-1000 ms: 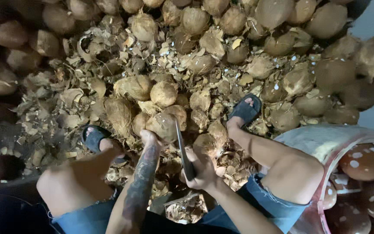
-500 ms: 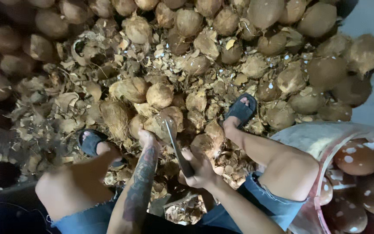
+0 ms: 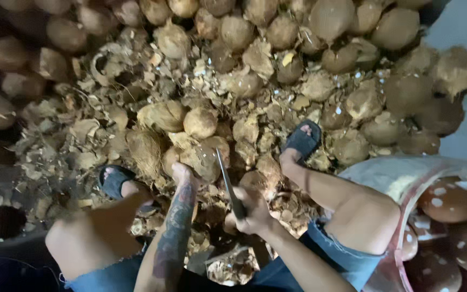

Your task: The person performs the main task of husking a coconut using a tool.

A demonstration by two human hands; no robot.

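Steel knife [image 3: 228,181] sits clenched in the right hand [image 3: 252,212], its blade angled up toward a husked coconut [image 3: 206,158] that the left hand [image 3: 182,174] presses down on with curled fingers. That coconut lies between the person's feet (both in dark sandals [image 3: 302,138]) on a bed of torn husk [image 3: 82,135]. Beyond, a heap of whole coconuts [image 3: 277,32] rises; a sack of peeled ones [image 3: 449,200] stands just beside the right knee.

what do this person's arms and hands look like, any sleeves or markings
Both arms are bare, with no sleeves or gloves in view. The left forearm carries a dark tattoo running from wrist toward elbow. The left hand and right hand show no rings or bands that I can make out.
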